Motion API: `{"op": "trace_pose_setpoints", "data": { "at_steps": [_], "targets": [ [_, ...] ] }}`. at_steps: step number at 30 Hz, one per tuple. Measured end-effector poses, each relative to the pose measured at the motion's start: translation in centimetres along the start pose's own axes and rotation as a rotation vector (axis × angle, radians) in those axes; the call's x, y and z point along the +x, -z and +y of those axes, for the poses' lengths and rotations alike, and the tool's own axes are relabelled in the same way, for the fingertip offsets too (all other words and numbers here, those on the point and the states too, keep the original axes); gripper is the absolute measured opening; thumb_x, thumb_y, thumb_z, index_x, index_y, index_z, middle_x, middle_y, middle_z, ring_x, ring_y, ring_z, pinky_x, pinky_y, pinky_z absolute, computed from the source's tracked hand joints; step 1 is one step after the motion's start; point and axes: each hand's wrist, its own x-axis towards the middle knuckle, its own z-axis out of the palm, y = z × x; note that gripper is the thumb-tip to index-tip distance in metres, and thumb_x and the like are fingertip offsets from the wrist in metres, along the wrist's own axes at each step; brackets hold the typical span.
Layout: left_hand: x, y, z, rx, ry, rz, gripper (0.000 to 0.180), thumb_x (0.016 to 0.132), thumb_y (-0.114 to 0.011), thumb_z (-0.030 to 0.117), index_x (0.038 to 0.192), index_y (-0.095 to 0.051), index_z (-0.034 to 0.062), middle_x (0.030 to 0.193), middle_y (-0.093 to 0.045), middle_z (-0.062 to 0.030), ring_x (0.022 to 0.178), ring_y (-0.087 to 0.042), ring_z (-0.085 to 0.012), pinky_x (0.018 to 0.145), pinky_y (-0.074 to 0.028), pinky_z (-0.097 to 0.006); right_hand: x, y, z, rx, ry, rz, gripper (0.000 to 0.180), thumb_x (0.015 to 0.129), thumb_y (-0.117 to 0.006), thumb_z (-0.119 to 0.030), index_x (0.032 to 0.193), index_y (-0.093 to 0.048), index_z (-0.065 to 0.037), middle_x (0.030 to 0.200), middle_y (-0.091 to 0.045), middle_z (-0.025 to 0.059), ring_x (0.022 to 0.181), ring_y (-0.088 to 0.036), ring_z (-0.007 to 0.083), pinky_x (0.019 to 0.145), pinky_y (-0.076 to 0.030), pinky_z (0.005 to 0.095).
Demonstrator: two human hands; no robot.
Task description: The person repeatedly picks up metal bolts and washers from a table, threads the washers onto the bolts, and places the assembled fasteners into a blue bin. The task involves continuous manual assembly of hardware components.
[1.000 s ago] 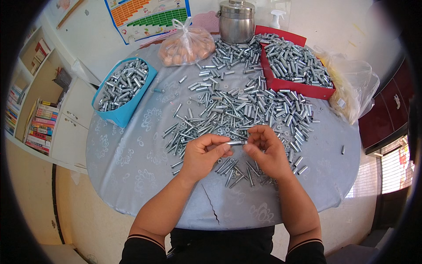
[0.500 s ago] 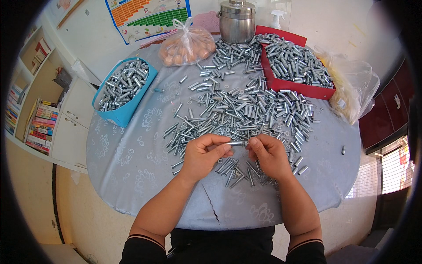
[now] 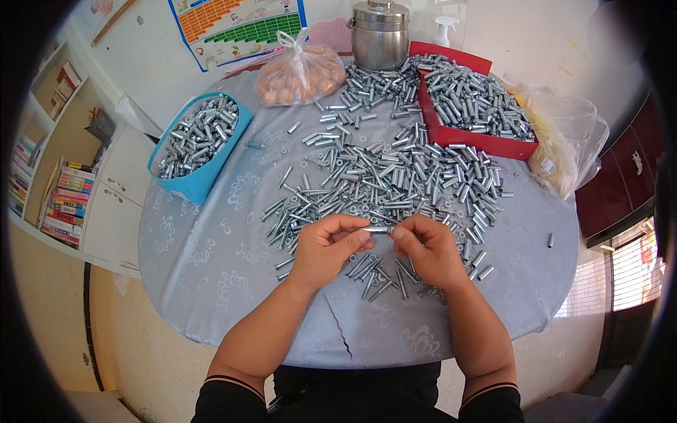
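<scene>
Between my two hands, just above the near part of the pile, lies a silver metal expansion bolt (image 3: 378,230), held roughly level. My left hand (image 3: 328,248) pinches its left end between thumb and fingers. At the other end, the thumb and fingertips of my right hand (image 3: 427,248) are closed on the bolt's tip; any small part inside that pinch is hidden. Under and beyond both hands spreads a heap of loose metal sleeves, bolts, nuts and washers (image 3: 381,176). Several long bolts (image 3: 381,275) lie scattered nearer to me, below my hands.
A blue bin (image 3: 194,187) full of metal anchors stands at the left. At the back right sits a red box (image 3: 486,144) heaped with sleeves, beside a clear plastic bag (image 3: 571,141). A bag of eggs (image 3: 300,74) and a steel pot (image 3: 381,35) stand along the far edge.
My right hand has moved slightly left, its fingertips closer to my left hand along the bolt. My left hand stays nearly still, and the things on the table are unchanged.
</scene>
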Motion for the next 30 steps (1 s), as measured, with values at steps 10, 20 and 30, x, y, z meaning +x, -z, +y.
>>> {"op": "trace_pose_setpoints", "data": {
  "at_steps": [10,20,30],
  "targets": [
    [0.0,-0.1,0.0,-0.025,0.008,-0.003,0.02,0.091,-0.063,-0.002,0.11,-0.063,-0.0053,0.098,-0.069,-0.0108,0.086,-0.07,-0.016,0.076,-0.058,-0.026,0.1,0.0,0.4,-0.006,0.036,0.023,0.019,0.087,-0.072,-0.009,0.101,-0.063,-0.001,0.081,-0.061,-0.0005,0.072,-0.056,0.0069,0.065,-0.047,0.0232],
    [0.0,0.1,-0.2,-0.016,-0.008,-0.011,0.019,0.09,-0.064,-0.002,0.109,-0.064,-0.0049,0.099,-0.07,-0.0124,0.086,-0.07,-0.0168,0.076,-0.058,-0.026,0.1,-0.5,0.1,0.129,0.005,0.009,0.015,0.09,-0.07,-0.009,0.099,-0.063,0.0,0.079,-0.062,0.0007,0.068,-0.056,0.0064,0.063,-0.047,0.0214],
    [-0.2,0.0,-0.3,0.045,-0.006,-0.044,0.023,0.089,-0.065,-0.002,0.111,-0.063,-0.0043,0.101,-0.069,-0.013,0.087,-0.07,-0.0177,0.078,-0.058,-0.027,0.0,-0.7,-0.4,0.316,0.002,0.057,0.017,0.09,-0.068,-0.007,0.105,-0.065,0.001,0.082,-0.065,0.0007,0.07,-0.059,0.0071,0.063,-0.049,0.0216]
  ]
}}
